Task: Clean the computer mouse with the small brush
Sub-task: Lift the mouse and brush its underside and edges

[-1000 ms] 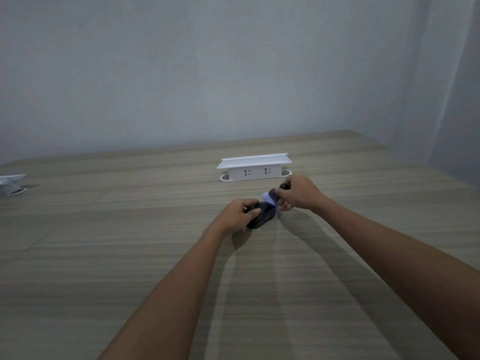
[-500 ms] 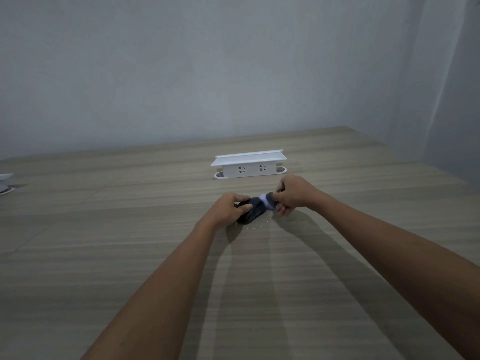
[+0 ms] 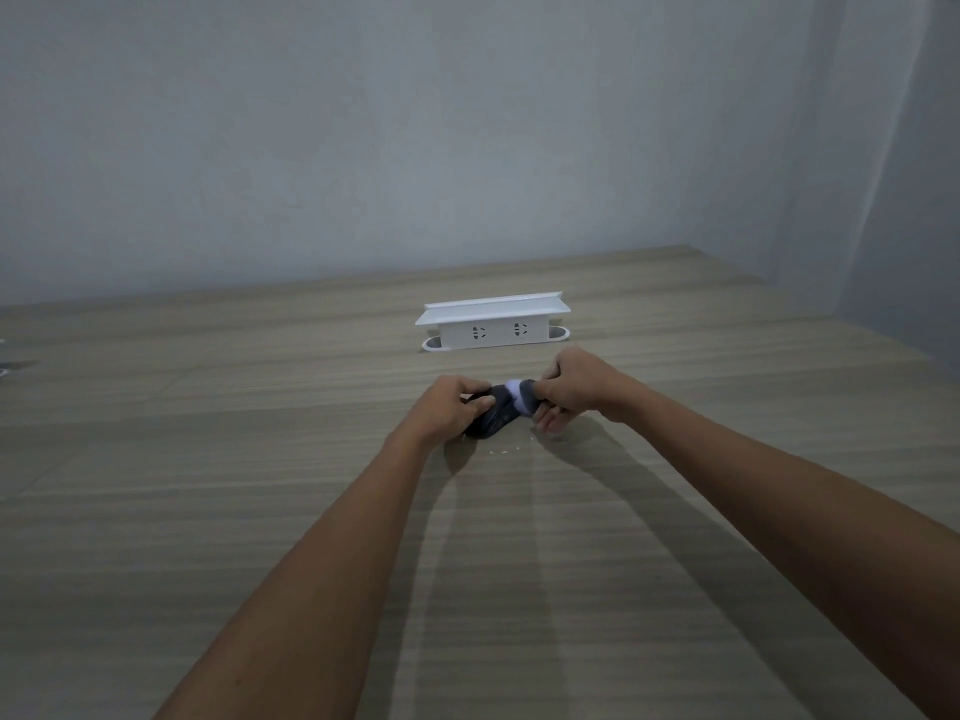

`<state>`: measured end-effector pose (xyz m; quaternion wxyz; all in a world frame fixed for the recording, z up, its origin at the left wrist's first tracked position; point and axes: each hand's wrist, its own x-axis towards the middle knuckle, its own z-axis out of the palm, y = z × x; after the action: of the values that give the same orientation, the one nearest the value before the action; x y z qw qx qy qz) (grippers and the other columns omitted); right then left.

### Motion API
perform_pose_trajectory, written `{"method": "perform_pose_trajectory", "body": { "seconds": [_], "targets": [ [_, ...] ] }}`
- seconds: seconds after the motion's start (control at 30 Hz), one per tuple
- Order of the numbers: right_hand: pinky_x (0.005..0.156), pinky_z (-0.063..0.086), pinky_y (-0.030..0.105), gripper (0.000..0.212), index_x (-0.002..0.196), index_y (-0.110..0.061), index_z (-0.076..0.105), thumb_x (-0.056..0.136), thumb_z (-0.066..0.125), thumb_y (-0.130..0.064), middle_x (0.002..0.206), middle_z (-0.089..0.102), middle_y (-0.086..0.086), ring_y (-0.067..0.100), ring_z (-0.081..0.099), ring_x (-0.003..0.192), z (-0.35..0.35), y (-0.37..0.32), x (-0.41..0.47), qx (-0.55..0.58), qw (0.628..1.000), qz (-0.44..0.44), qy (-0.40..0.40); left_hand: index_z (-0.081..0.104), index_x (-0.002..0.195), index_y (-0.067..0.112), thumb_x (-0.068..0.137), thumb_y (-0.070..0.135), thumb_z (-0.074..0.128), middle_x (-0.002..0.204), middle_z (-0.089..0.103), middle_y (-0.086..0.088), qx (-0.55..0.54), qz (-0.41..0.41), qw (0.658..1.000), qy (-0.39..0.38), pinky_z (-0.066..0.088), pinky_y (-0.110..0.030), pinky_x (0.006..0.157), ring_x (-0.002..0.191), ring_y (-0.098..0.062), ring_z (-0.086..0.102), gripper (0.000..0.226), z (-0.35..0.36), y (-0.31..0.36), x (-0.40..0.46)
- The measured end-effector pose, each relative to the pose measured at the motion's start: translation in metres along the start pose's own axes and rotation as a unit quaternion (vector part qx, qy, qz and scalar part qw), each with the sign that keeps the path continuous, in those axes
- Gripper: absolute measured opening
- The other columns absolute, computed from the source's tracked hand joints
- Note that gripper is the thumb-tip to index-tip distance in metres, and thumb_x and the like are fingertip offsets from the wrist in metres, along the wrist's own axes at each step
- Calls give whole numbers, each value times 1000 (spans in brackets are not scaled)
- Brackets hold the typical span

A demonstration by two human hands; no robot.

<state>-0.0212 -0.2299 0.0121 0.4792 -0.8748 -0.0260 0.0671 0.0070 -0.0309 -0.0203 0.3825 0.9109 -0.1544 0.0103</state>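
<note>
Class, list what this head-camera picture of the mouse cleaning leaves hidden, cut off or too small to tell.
- Mouse: its left end is hidden under the left hand.
- Small brush: its handle is hidden in the right hand.
- Specks on the table: too small to identify.
- Object at the left edge: cut off.

Socket box [image 3: 492,324] blocks far side; table [image 3: 208,511] elsewhere open.

Left hand [image 3: 451,407] pins the black mouse [image 3: 491,420] on the wood tabletop [image 3: 208,485], right hand [image 3: 574,389] holds the small brush [image 3: 522,397] against it. White socket box [image 3: 493,324] sits just behind.
</note>
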Motion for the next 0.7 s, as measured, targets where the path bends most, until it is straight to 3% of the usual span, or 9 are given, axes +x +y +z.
{"method": "perform_pose_trajectory", "body": {
  "seconds": [0.13,0.2,0.37,0.47,0.57,0.7],
  "targets": [
    [76,64,37,31,99,23,64,92,59,-7,91,74,33,40,75,87,5,-6,-9,71,993,38,-86,65,129,6,96,17,61,127,68,-9,14,11,1000,12,48,-36,102,116,-22,63,35,1,-2,4],
    [73,65,35,29,99,23,63,91,58,-4,92,73,34,40,74,87,2,-7,-7,82,993,45,-74,66,128,6,96,16,60,126,68,-8,15,13,1000,14,48,-32,100,114,-20,64,34,1,-2,4],
    [82,61,52,32,93,23,67,79,62,-5,82,74,32,40,76,78,3,-5,-1,57,997,37,24,65,130,9,96,18,61,127,68,-6,6,-3,1000,19,48,-33,101,116,-21,63,36,1,-2,4],
    [86,60,51,33,91,20,69,75,70,-9,85,74,31,41,75,85,11,-7,-4,67,996,55,-10,66,128,9,95,18,61,125,69,-5,3,-3,1000,20,49,-35,102,115,-20,64,34,2,-5,6],
    [87,61,41,28,101,20,64,90,64,-6,91,74,31,38,75,87,11,-12,-11,99,988,91,-74,65,129,9,95,17,61,128,67,-7,7,-2,1000,20,48,-39,105,118,-22,62,35,2,-5,8],
    [88,60,45,23,95,21,65,84,64,1,90,73,33,42,74,90,8,-15,-7,92,993,77,-14,68,126,9,95,16,61,122,70,-6,7,2,1000,22,49,-34,100,114,-21,65,33,0,-6,7]
  ]
}}
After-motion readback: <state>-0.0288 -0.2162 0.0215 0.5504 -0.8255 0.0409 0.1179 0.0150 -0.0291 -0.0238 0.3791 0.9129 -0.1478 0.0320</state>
